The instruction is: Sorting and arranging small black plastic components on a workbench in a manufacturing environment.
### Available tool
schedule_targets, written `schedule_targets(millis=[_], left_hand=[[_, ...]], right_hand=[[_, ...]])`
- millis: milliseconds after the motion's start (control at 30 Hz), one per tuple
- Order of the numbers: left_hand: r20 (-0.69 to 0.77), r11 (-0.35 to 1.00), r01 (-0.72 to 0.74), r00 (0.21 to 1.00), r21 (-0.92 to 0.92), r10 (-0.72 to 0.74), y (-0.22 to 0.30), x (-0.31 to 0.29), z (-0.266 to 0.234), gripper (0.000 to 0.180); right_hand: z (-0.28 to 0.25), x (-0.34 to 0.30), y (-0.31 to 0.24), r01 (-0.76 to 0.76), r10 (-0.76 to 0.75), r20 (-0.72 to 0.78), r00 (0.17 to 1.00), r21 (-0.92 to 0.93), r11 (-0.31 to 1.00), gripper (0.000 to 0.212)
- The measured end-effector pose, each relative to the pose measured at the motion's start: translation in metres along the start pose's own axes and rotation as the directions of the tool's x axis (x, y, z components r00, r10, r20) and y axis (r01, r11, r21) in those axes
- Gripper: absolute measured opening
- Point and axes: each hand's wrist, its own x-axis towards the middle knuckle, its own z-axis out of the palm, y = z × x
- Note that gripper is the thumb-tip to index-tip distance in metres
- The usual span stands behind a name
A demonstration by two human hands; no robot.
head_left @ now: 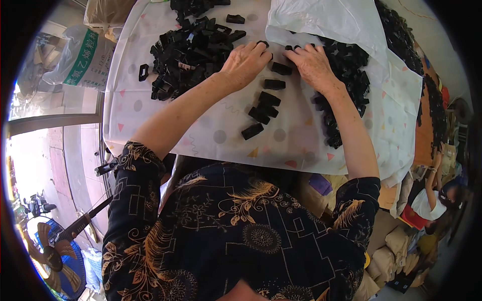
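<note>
My left hand [247,62] is closed with its fingertips around a small black plastic piece [263,44], at the right edge of a heap of similar black pieces [181,60]. My right hand [312,66] is curled at the left side of a second black heap [354,65], with a black piece [288,48] showing at its fingertips; the fingers partly hide what they grip. Between the hands and toward me runs a loose line of several separate black blocks, among them one near the hands [274,85] and one nearest me [252,131].
A patterned white cloth [221,150] covers the table. White plastic sheeting [326,22] overlaps the right heap. At left stand a bagged sack with a green band [83,57] and a blue fan [55,256]. Another person [429,203] sits at far right beside piled cloth-like bundles [394,246].
</note>
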Motion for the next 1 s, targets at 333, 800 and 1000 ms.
schedule_targets(millis=[333,800,1000], left_hand=[[0.398,0.573,0.495,0.868,-0.654,-0.296,-0.015,0.038,0.022,0.020],[0.263,0.767,0.354,0.933,-0.536,-0.247,0.006,0.036,0.023,0.028],[0.189,0.674,0.422,0.900,-0.606,-0.394,0.000,0.036,0.036,0.031]], right_hand=[[0.002,0.005,0.015,0.026,-0.027,-0.078,0.997,-0.009,1.000,0.033],[0.011,0.019,0.033,-0.130,0.111,0.098,0.989,0.215,0.968,0.031],[-0.004,0.014,0.024,-0.165,0.191,-0.038,0.981,0.352,0.921,0.032]])
